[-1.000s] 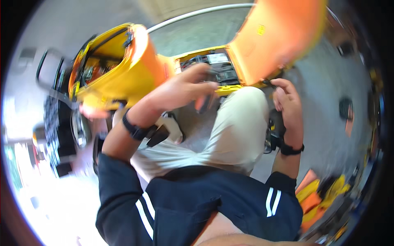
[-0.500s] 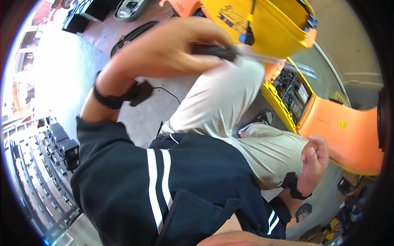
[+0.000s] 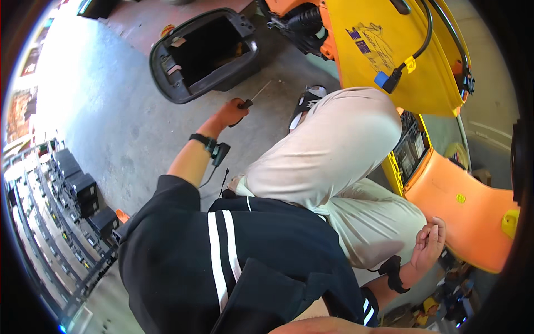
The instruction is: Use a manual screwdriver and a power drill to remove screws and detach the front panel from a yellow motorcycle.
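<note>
The left hand (image 3: 231, 113) grips a screwdriver (image 3: 245, 104), best aimed clear of the knee (image 3: 378, 114) rightward; the right hand (image 3: 429, 244) lies loosely half-curled, apparently empty.

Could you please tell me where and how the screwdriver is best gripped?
Probably by its dark handle, coming from the near end, as the left hand does: the handle is thicker, while the thin shaft points ahead and to the right.
</note>
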Motion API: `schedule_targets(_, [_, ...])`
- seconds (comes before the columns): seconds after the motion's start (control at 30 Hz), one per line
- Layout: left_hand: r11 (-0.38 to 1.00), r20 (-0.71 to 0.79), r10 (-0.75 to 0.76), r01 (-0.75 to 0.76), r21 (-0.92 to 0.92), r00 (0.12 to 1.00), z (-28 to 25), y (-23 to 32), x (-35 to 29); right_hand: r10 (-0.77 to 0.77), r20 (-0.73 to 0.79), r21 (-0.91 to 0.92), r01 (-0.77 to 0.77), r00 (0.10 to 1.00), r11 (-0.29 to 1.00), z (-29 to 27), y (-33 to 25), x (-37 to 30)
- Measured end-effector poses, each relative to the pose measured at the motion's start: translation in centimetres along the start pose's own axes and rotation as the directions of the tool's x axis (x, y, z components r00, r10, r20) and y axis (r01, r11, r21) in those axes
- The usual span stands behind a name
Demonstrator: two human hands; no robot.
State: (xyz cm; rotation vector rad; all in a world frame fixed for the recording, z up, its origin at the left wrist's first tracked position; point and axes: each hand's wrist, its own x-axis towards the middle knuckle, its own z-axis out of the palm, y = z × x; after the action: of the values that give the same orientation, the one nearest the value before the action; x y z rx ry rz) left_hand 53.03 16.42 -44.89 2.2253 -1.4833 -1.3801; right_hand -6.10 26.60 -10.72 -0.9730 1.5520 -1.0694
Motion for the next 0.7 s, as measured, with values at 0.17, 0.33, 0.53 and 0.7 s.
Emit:
schedule_targets(0.17, [0.999,0.020,0.005,-0.006,0.035,1.000,5.6,-5.9,9.9,0.034,-0.229,-0.066,-0.051,0.973,0.997,-3.2,-0.9,-3.1])
schedule_targets(0.33, [0.986,-0.149,0.091,-0.068,0.153,0.985,8.9,-2.5,14.8,0.094,-0.576,0.040,-0.087,0.812,0.995,-10.9,0.4,-9.0])
schedule_targets(0.53, [0.932,0.259,0.236,-0.294,0.214,0.937,6.3,-0.5,15.0,0.139,-0.789,0.108,-0.086,0.598,0.990,-7.0,0.0,-6.6])
schedule_targets(0.7, [0.850,0.334,0.319,-0.112,-0.515,0.887,0.8,4.2,4.3,-0.076,-0.298,0.116,0.115,0.951,0.987,-8.7,-1.0,-6.5])
